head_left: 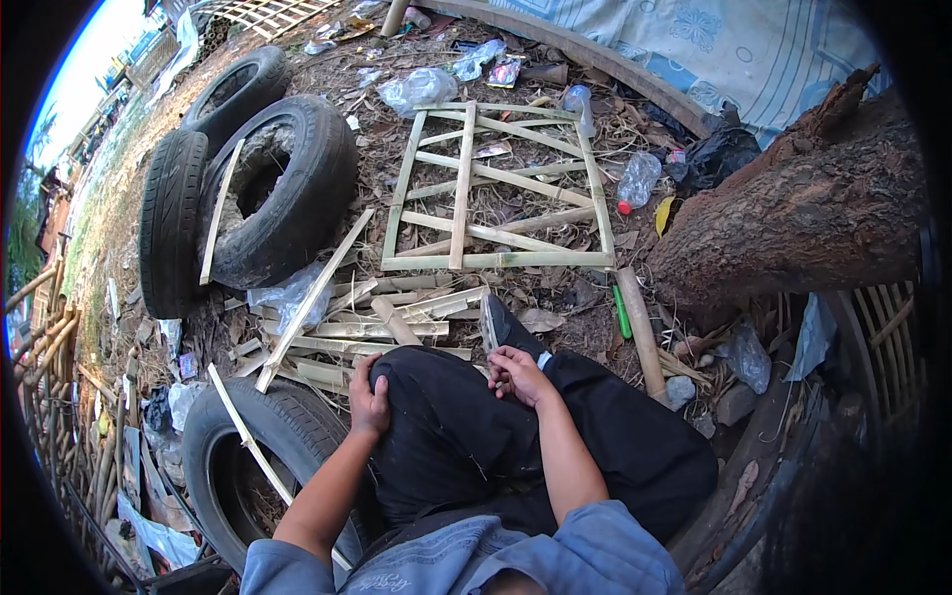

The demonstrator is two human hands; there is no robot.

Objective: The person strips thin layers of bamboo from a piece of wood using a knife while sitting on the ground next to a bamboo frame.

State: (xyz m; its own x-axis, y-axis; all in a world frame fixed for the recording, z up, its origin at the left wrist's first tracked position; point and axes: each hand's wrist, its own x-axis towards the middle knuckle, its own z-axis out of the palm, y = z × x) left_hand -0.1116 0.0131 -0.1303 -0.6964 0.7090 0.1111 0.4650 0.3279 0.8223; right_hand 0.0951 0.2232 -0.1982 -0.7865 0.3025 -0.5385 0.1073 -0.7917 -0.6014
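My left hand point(369, 395) lies on my bent left knee, fingers resting over the dark trousers, with nothing seen in it. Over my lap, my right hand point(518, 375) has its fingers closed together near the dark shoe point(511, 325); what they hold, if anything, I cannot make out. Beyond my feet a bamboo frame point(496, 261) lies flat on the ground, with crossed slats and one upright strip point(463, 188) across its middle. Loose split bamboo pieces point(382, 329) are heaped between the frame and my knees. One long bamboo strip point(319, 297) slants across the heap's left end.
Several old tires point(332, 188) stand and lie at the left; another tire point(213, 446) sits beside my left leg. A thick tree trunk point(793, 208) leans at the right. Nearby are a bamboo pole point(643, 337), a slim green object point(622, 312) and a plastic bottle point(640, 178).
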